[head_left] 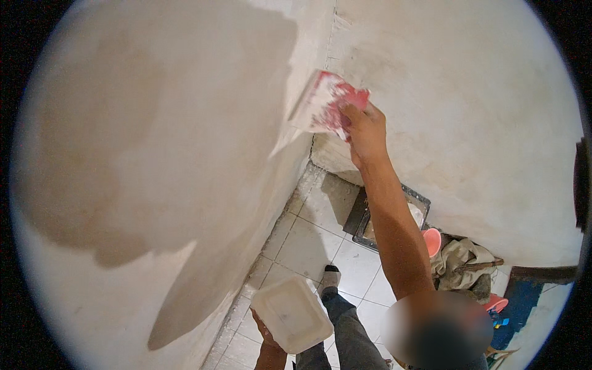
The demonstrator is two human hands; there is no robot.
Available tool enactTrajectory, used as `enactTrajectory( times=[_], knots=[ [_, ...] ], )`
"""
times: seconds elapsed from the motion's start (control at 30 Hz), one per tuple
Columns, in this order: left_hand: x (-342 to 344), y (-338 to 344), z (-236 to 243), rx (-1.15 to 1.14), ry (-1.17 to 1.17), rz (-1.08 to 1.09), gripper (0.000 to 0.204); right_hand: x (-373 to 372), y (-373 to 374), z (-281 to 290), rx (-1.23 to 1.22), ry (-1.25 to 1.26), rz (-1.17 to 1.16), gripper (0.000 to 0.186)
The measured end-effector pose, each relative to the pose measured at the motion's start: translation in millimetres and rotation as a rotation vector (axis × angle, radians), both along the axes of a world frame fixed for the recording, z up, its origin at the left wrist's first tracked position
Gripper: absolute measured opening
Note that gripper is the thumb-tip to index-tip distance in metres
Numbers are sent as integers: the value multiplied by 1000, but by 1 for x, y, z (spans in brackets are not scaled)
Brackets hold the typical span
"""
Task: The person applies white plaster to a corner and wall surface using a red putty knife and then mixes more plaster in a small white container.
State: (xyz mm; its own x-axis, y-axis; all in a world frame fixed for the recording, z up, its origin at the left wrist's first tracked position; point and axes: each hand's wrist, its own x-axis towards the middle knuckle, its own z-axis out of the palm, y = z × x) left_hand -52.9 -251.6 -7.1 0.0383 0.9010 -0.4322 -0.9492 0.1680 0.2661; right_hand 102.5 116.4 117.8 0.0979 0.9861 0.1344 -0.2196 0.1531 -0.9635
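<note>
My right hand is closed around a red putty spreader, its face smeared with white paste. The spreader's edge is at the left wall, close to the corner where two walls meet; whether it touches cannot be told for certain. Low in front of me, my left hand grips the side of a cream rectangular plastic tub with rounded corners. Part of that hand is hidden by the tub.
On the white tiled floor, by the right wall, stands a black tray with white material. Nearby are a pink cup, a crumpled grey-beige cloth and a blue mat. A blurred patch covers the lower right.
</note>
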Motion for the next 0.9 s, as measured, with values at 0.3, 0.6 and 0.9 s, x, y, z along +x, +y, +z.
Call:
enactTrajectory(
  times=[0.3, 0.6, 0.9],
  knots=[
    [2, 6, -3, -75, 1, 13, 89, -39, 11, -56, -31, -630, -147, 24],
    [-3, 11, 2, -42, 37, 47, 82, 4, -32, -20, 69, -374, -216, 16],
    [-15, -3, -23, -75, 149, 53, 77, -52, 6, -116, 352, -854, -432, 22]
  ],
)
